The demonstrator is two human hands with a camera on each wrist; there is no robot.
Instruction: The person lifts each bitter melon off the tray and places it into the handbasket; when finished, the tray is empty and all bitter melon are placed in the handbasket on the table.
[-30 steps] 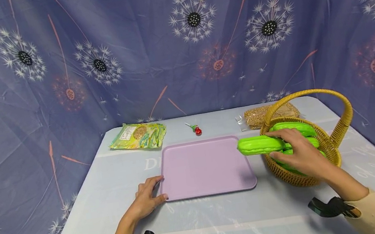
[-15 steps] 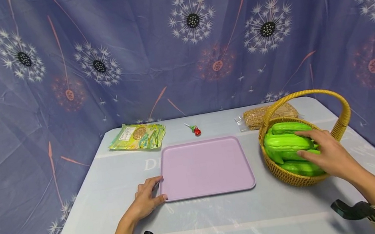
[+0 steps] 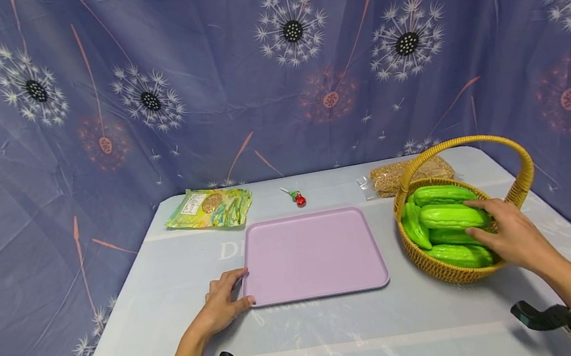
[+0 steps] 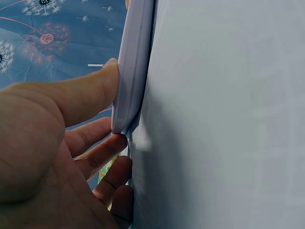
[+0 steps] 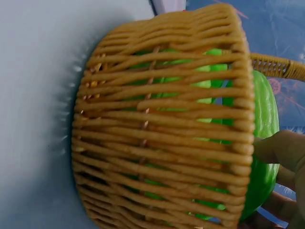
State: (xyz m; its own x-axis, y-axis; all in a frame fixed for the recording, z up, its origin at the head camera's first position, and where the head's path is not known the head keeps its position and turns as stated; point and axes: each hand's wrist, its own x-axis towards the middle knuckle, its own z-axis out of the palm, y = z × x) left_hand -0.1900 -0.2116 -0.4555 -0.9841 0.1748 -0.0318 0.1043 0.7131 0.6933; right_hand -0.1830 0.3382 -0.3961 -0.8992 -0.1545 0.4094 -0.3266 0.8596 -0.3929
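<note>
My left hand (image 3: pixel 221 301) holds the near-left corner of a flat lilac tray (image 3: pixel 310 254), which lies on the table. In the left wrist view its thumb lies against the tray's rim (image 4: pixel 133 67), with bent fingers by the corner. Over at the right, my right hand (image 3: pixel 515 233) grips the right end of a bright green, ridged bitter melon (image 3: pixel 449 216) between thumb and fingers. This melon lies on top of several others like it in a round wicker basket (image 3: pixel 426 264). The right wrist view shows the thumb on a melon (image 5: pixel 267 109) above the basket's rim; the fingertips are partly hidden.
The basket's tall handle (image 3: pixel 457 143) arches over its back right side. Along the back of the table lie a green-yellow packet (image 3: pixel 209 208), a red-and-green lollipop (image 3: pixel 296 196) and a clear bag of tan grains (image 3: pixel 388 180). A patterned curtain (image 3: pixel 228 88) hangs behind.
My right hand has lowered the bitter melon into the basket, moving right, and then shifted it slightly further right on the pile. The left hand and tray have stayed in place.
</note>
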